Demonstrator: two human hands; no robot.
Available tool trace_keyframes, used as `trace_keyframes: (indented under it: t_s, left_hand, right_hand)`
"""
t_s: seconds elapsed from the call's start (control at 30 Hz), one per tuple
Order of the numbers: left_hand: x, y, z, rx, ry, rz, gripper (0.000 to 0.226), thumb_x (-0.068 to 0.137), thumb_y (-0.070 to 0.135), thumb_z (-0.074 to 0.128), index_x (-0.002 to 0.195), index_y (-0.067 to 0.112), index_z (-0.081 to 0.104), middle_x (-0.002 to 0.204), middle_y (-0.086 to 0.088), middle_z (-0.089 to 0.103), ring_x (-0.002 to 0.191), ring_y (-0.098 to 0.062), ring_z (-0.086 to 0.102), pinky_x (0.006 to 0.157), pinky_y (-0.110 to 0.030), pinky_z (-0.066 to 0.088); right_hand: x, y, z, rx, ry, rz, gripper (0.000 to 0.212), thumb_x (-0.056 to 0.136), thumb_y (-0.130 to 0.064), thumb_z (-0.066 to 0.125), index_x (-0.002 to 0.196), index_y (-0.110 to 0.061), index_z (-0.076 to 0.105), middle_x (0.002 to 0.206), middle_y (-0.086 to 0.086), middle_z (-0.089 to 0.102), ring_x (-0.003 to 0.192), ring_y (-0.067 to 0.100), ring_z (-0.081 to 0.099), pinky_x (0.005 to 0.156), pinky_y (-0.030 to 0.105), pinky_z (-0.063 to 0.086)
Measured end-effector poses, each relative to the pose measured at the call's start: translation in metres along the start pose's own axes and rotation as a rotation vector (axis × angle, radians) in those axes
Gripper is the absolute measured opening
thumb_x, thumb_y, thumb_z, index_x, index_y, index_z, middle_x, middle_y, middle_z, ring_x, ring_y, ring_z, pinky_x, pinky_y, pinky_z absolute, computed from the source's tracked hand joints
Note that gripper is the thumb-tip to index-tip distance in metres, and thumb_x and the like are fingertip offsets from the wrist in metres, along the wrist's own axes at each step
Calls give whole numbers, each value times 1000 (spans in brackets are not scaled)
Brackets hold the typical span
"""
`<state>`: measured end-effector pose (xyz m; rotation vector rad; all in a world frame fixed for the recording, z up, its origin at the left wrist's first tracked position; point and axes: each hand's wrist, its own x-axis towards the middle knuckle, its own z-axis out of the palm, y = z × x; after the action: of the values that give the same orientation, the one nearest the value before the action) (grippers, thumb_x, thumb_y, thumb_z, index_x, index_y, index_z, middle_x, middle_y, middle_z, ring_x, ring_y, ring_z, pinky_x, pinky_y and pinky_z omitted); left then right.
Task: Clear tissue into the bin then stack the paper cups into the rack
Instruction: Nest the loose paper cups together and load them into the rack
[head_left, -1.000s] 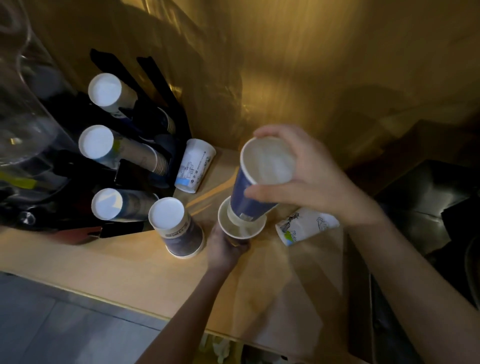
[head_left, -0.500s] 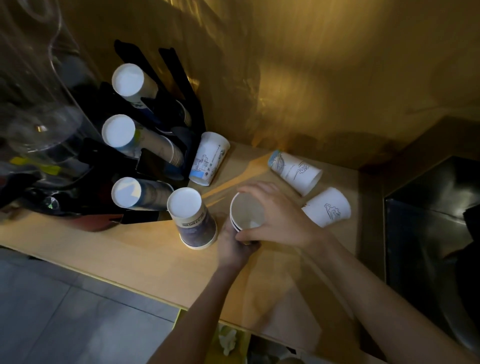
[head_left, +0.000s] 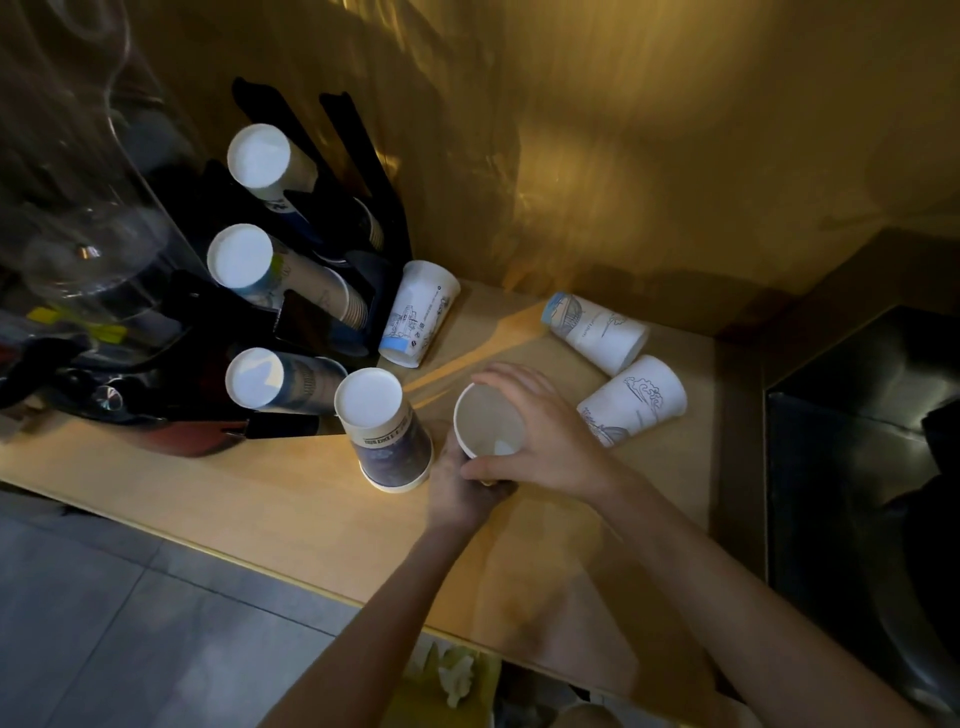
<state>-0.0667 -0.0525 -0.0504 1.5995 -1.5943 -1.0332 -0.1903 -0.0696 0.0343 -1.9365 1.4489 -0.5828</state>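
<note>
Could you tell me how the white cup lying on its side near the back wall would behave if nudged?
The white cup lies on its side, so it would probably roll, curving since it tapers. Being paper and apparently empty, it likely shifts easily and dents if squeezed.

Both forearms bare, reached in from bottom edge, angled up toward centre. Left hand (head_left: 460, 486) seen from back, wrist straight, fingers wrapped round something lower down and mostly hidden under other hand. Right hand (head_left: 540, 441) laid over top — palm down, wrist bent a bit inward, fingers (head_left: 506, 375) curled in wide arc, thumb (head_left: 480, 470) pressed in on near side. Hands touching, right stacked above left — both closed in grip, neither flat.
</note>
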Motion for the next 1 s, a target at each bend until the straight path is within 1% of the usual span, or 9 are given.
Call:
trace_keyframes:
  t_s: [0.07, 0.2, 0.33, 0.43, 0.57, 0.6, 0.7, 0.8, 1.0]
  left_hand:
    - [-3, 8, -4, -60, 8, 10, 95, 46, 20, 85, 128, -1, 41, 114, -5, 54, 103, -11, 49, 77, 8, 32]
    - [-15, 30, -13, -117, 57, 86, 101, 47, 42, 75, 133, 7, 35, 126, 3, 44, 115, 2, 43, 94, 2, 32]
    - [-28, 53, -24, -106, 140, 28, 111, 49, 50, 74, 140, 17, 21, 141, 6, 31, 132, -6, 33, 110, -31, 37]
    - [-34, 70, -35, -65, 139, 77, 101, 52, 50, 75, 136, 30, 23, 140, 9, 32, 133, -12, 34, 108, -41, 40]
    - [-22, 101, -42, 57, 85, 269, 52, 67, 44, 61, 114, 23, 54, 132, 11, 42, 125, -4, 38, 103, -8, 28]
    - [-14, 109, -40, 77, 59, 296, 42, 69, 41, 58, 107, 22, 58, 127, 13, 46, 121, -4, 41, 100, -8, 29]
    - [16, 130, -26, 123, -38, 362, 27, 75, 34, 51, 93, 19, 64, 110, 9, 61, 105, -5, 53, 91, -18, 38]
    - [56, 148, -3, 252, -146, 415, 20, 80, 23, 54, 93, 13, 65, 103, -4, 68, 99, -13, 58, 81, -17, 37]
    - [135, 154, 55, 825, -486, 491, 54, 76, 24, 65, 125, 12, 46, 128, -11, 52, 119, -31, 48, 94, -41, 43]
  right_hand:
    - [0, 0, 2, -2, 7, -6, 87, 60, -46, 80, 135, -24, 41, 145, -3, 39, 135, 13, 29, 109, 29, 27]
    - [-2, -4, 3, 1, 5, -3, 89, 64, -49, 77, 138, -22, 36, 148, -3, 36, 137, 11, 27, 112, 30, 26]
    - [-8, -8, -6, 203, 29, 95, 80, 75, -44, 71, 141, -23, 31, 143, -8, 37, 133, 6, 30, 109, 23, 26]
    - [-17, -1, -11, 504, 304, 248, 54, 80, -34, 67, 129, -25, 46, 127, -12, 50, 118, 0, 44, 97, 9, 31]
    - [-29, 37, -18, 781, 808, 502, 19, 84, -15, 64, 102, -16, 59, 96, -7, 63, 95, 12, 59, 81, 23, 47]
    - [-32, 47, -19, 810, 899, 566, 17, 84, -11, 63, 100, -15, 59, 93, -4, 63, 92, 16, 60, 75, 22, 48]
    - [-41, 79, -17, 865, 1061, 741, 22, 82, -6, 64, 103, -5, 57, 98, 12, 63, 87, 20, 60, 68, 17, 50]
    - [-41, 113, -7, 872, 1032, 957, 44, 73, -23, 73, 108, 2, 59, 107, 17, 66, 95, 27, 65, 80, 36, 54]
    - [-27, 135, -10, 987, 876, 1254, 81, 55, -46, 82, 116, -1, 52, 107, 13, 64, 95, 27, 64, 80, 39, 54]
